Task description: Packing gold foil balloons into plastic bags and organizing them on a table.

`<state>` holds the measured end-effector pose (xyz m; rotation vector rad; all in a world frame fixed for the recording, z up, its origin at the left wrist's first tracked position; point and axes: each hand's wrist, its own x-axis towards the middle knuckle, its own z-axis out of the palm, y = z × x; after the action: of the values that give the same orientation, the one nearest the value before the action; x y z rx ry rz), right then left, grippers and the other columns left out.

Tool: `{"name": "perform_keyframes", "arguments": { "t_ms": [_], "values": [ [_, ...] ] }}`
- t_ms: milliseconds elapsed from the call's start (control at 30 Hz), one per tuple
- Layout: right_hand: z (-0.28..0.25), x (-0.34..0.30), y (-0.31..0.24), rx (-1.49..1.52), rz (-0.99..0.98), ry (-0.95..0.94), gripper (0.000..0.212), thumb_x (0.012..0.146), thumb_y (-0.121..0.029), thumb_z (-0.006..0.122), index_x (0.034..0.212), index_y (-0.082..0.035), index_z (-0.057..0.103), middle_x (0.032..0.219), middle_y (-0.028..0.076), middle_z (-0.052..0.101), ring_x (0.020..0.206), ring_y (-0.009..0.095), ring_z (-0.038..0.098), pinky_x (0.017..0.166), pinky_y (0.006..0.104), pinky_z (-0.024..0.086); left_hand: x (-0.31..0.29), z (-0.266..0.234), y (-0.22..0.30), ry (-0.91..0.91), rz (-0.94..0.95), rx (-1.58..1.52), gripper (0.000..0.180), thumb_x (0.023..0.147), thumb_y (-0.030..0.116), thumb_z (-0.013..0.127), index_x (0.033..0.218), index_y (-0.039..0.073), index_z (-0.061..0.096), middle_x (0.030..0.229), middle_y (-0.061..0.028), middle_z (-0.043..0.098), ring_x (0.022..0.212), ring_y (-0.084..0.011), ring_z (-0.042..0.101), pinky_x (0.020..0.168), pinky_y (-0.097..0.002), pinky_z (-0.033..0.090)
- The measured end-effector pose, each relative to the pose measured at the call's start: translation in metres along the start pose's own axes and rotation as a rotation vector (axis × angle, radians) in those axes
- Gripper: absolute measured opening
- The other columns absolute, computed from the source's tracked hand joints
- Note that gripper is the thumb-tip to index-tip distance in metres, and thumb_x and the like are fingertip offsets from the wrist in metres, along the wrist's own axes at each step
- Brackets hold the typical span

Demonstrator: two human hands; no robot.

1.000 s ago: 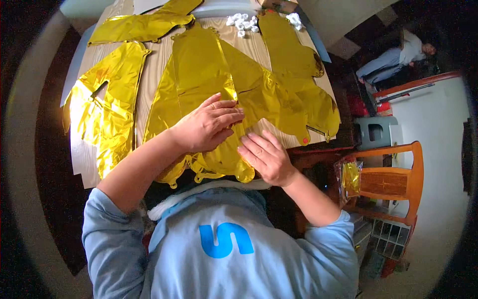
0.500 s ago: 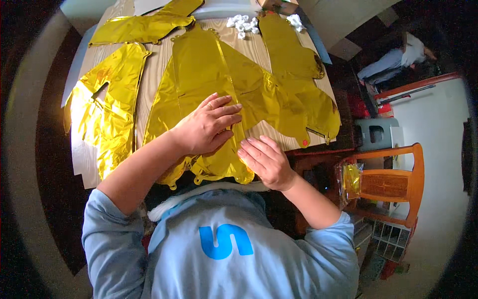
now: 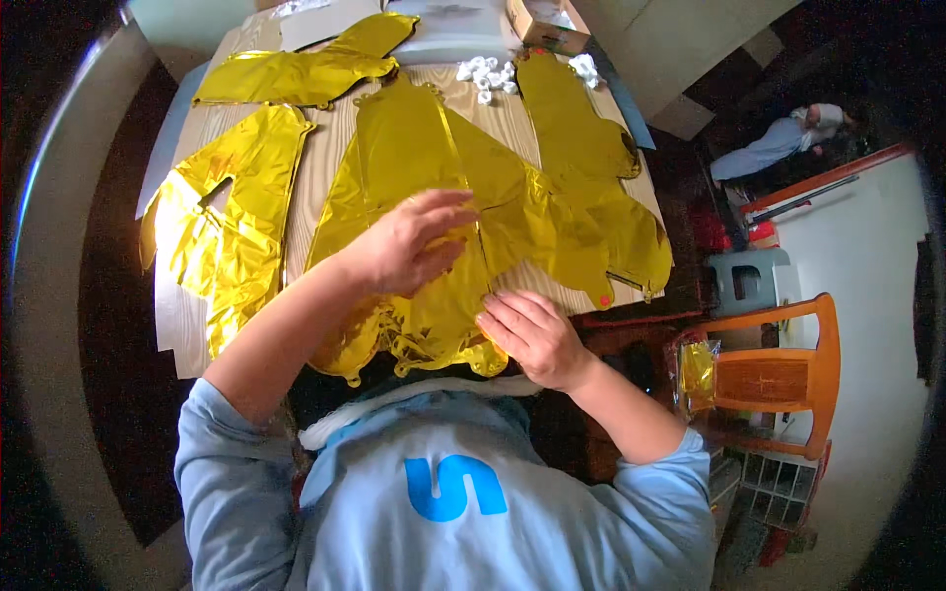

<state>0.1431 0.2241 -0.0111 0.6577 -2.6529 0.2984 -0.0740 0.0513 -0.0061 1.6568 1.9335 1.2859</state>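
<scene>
A large flat gold foil balloon (image 3: 409, 148) lies in front of me on the table, its near edge crumpled. My left hand (image 3: 419, 241) hovers over or lightly brushes its middle, fingers stretched out and slightly blurred. On the balloon's lower right edge rest the fingertips of my right hand (image 3: 537, 340); its fingers lie side by side, and the thumb is hidden beneath. To the left is another foil balloon (image 3: 246, 177) with a cut-out gap. One more gold balloon (image 3: 305, 74) lies at the far left, and a curved one (image 3: 572, 128) at the right.
Small white curled pieces (image 3: 485, 75) sit at the table's (image 3: 493, 108) far side, near an open cardboard box (image 3: 552, 25). At right are a wooden chair (image 3: 769, 374) with a clear packet of gold foil (image 3: 698, 374), a grey stool (image 3: 749, 281) and another person (image 3: 788, 138).
My left hand has lifted slightly, its fingers shifting over the foil. My right hand stays by the edge. The whole view has shifted a little, and the person at right has changed posture.
</scene>
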Motion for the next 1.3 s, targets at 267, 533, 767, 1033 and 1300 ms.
{"name": "perform_keyframes", "arguments": {
  "t_ms": [267,533,767,1033,1300],
  "values": [
    [-0.009,0.006,0.001,-0.025,-0.050,-0.053,0.032,0.088,-0.014,0.052,0.114,0.001,0.066,0.119,0.016,0.064,0.111,0.031,0.060,0.098,0.0417,0.047,0.009,-0.007,-0.040,0.148,0.093,0.552,0.039,0.085,0.021,0.068,0.120,0.007,0.062,0.128,-0.0181,0.056,0.124,-0.0387,0.049,0.106,-0.0492,0.039],
    [-0.046,0.035,0.043,0.971,0.514,-0.126,0.058,0.078,-0.013,0.064,0.135,-0.005,0.054,0.131,0.016,0.060,0.119,0.025,0.058,0.106,0.0396,0.043,0.007,-0.005,-0.043,0.132,0.062,0.585,0.039,0.088,0.027,0.063,0.121,0.007,0.060,0.130,-0.0148,0.055,0.128,-0.0348,0.046,0.112,-0.0473,0.032],
    [-0.013,0.113,0.156,0.257,0.660,-0.165,0.040,0.080,-0.024,0.073,0.111,0.000,0.066,0.103,0.014,0.067,0.095,0.025,0.065,0.087,0.0349,0.052,0.007,-0.004,-0.044,0.141,0.041,0.572,0.040,0.090,0.029,0.061,0.124,0.008,0.060,0.133,-0.0139,0.055,0.131,-0.0342,0.045,0.114,-0.0493,0.030],
    [0.005,0.148,0.191,0.081,0.626,-0.459,0.033,0.068,-0.028,0.073,0.089,-0.004,0.068,0.096,0.017,0.068,0.091,0.033,0.065,0.082,0.0386,0.052,0.005,-0.008,-0.038,0.116,-0.010,0.533,0.039,0.090,0.026,0.058,0.124,0.008,0.061,0.134,-0.0160,0.055,0.131,-0.0373,0.045,0.112,-0.0538,0.030],
    [-0.002,0.157,0.171,0.375,0.718,-0.284,0.021,0.077,-0.019,0.070,0.087,-0.002,0.065,0.085,0.011,0.070,0.080,0.022,0.066,0.072,0.0354,0.053,0.004,-0.009,-0.035,0.083,-0.037,0.539,0.041,0.090,0.026,0.058,0.127,0.010,0.059,0.137,-0.0153,0.053,0.133,-0.0374,0.043,0.114,-0.0551,0.028]
  ]
}}
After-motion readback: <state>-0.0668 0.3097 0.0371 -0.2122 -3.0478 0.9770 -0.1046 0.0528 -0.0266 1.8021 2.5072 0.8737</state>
